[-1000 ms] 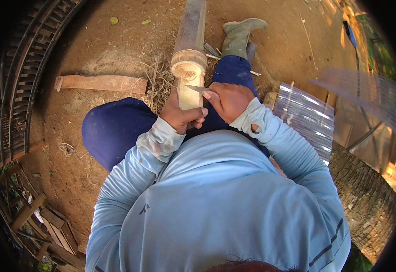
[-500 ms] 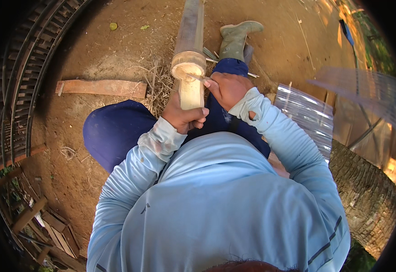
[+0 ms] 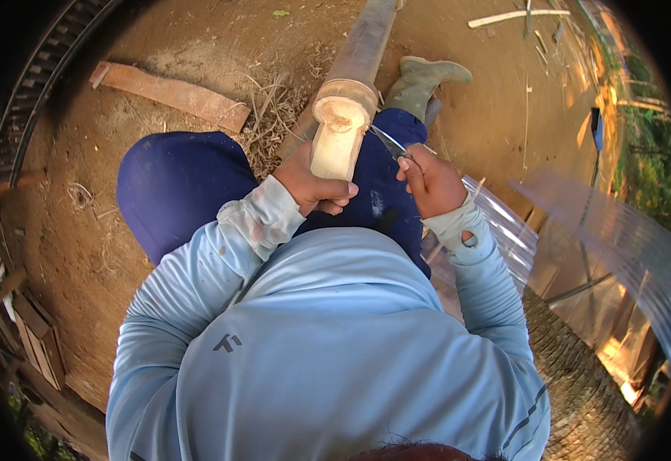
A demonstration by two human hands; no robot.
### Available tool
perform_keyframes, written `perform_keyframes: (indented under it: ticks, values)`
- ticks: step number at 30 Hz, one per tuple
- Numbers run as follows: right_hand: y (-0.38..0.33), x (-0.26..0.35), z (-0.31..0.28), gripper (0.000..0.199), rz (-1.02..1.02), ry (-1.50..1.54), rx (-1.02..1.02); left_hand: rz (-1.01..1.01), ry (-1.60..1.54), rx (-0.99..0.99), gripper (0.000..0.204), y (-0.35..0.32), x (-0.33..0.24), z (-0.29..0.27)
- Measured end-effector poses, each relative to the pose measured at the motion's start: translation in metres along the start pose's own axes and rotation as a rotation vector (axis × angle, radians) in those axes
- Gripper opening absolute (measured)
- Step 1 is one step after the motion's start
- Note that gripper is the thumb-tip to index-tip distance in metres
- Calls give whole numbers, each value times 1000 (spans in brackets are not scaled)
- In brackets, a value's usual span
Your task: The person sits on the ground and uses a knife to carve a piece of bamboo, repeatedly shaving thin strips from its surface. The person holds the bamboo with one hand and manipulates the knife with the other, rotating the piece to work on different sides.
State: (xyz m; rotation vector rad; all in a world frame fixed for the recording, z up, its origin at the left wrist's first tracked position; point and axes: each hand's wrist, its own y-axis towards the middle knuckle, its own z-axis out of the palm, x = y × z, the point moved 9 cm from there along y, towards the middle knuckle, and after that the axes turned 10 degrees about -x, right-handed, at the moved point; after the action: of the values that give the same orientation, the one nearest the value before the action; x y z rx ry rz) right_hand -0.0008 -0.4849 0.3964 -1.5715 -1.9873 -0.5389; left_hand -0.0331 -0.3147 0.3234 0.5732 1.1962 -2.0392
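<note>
A long bamboo pole [image 3: 362, 48] runs away from me, its near end cut into a pale, open, trough-like tongue below a thick joint ring. My left hand [image 3: 316, 184] is wrapped round that tongue from the left and below, thumb across its near tip. My right hand [image 3: 435, 181] grips a knife [image 3: 388, 143] with a narrow pointed blade. The blade points up and left, its tip close to the right side of the bamboo's ring; whether it touches, I cannot tell. The knife's handle is hidden in my fist.
My bent left knee [image 3: 186, 188] and booted right leg [image 3: 420, 86] flank the pole. A reddish plank [image 3: 170, 94] and dry shavings [image 3: 268, 115] lie on the dirt at left. Clear corrugated sheets [image 3: 604, 230] stand at right, beside a rough trunk [image 3: 581, 376].
My right hand has drawn the knife out of the hollow and moved right and down. My left hand still holds the bamboo. The whole view has shifted and tilted.
</note>
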Motion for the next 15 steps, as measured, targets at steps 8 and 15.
perform_keyframes:
  ticks: [8, 15]
  values:
    - [22, 24, -6, 11, -249, -401, 6, 1, -40, -7, 72, 1, 2, -1]
    - [31, 33, -5, 13, -323, -484, 85, -22, -45, 40, 77, 1, 1, 1]
